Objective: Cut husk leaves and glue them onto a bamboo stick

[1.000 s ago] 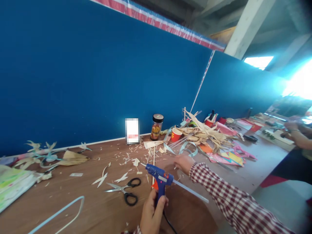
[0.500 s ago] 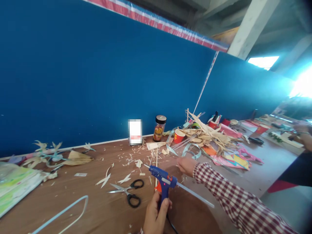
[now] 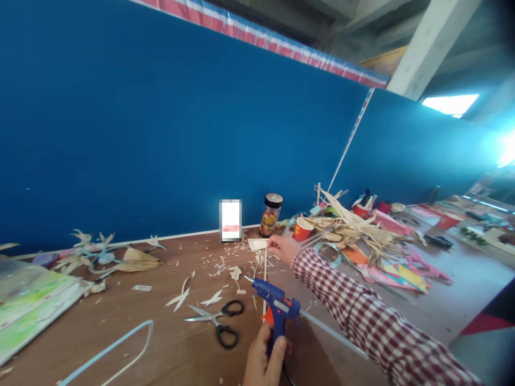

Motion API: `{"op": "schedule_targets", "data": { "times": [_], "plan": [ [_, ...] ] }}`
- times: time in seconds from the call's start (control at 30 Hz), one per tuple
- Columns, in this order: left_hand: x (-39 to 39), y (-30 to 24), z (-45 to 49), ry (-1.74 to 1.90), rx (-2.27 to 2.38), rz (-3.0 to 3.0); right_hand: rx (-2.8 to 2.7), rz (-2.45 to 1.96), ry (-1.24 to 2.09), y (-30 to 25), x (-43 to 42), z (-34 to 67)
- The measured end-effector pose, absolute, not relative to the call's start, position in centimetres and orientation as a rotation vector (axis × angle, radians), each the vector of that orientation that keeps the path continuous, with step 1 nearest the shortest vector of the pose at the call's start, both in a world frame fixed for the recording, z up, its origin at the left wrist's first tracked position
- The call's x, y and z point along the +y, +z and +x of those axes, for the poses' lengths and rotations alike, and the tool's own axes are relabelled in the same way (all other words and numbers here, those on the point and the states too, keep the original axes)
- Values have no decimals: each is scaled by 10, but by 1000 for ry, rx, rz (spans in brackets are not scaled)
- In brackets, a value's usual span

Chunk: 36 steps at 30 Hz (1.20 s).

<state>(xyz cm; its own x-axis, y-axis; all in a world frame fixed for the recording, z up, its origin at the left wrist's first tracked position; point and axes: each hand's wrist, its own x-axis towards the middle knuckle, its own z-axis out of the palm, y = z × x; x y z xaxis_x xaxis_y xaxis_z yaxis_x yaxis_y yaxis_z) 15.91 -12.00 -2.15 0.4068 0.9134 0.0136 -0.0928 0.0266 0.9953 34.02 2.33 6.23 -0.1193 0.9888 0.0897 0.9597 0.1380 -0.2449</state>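
Observation:
My left hand (image 3: pixel 263 364) is closed round the handle of a blue hot glue gun (image 3: pixel 277 306), held upright low in the view with its nozzle pointing left. A glue stick juts from the back of the gun. My right hand (image 3: pixel 280 248), in a red checked sleeve, reaches across the brown table (image 3: pixel 173 348). Its fingers are pinched on the edge of a pale husk piece (image 3: pixel 257 244) that lies just in front of a black-lidded jar (image 3: pixel 271 215). A thin stick (image 3: pixel 264 276) runs from that piece toward the gun.
Black-handled scissors (image 3: pixel 219 321) lie left of the gun among husk scraps. A red paper cup (image 3: pixel 302 229) and a pile of dried husks (image 3: pixel 354 228) sit to the right. A light blue strip (image 3: pixel 108 348) and papers (image 3: pixel 28 305) lie at left. A blue wall backs the table.
My right hand has moved back and to the left, from the table near the gun up to the pale husk piece. The glue gun has stayed in my left hand.

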Motion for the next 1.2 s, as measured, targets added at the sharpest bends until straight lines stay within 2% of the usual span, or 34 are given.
{"op": "schedule_targets", "data": {
  "times": [0.6, 0.93, 1.2],
  "plan": [
    [-120, -18, 160, 929, 788, 1299, -2114, -2410, 254, 51, -72, 430],
    [-121, -13, 161, 933, 794, 1271, -2094, -2446, 272, 28, -62, 415],
    [-121, -15, 161, 927, 814, 1283, -1975, -2422, 127, 39, -65, 448]
  ]
}}
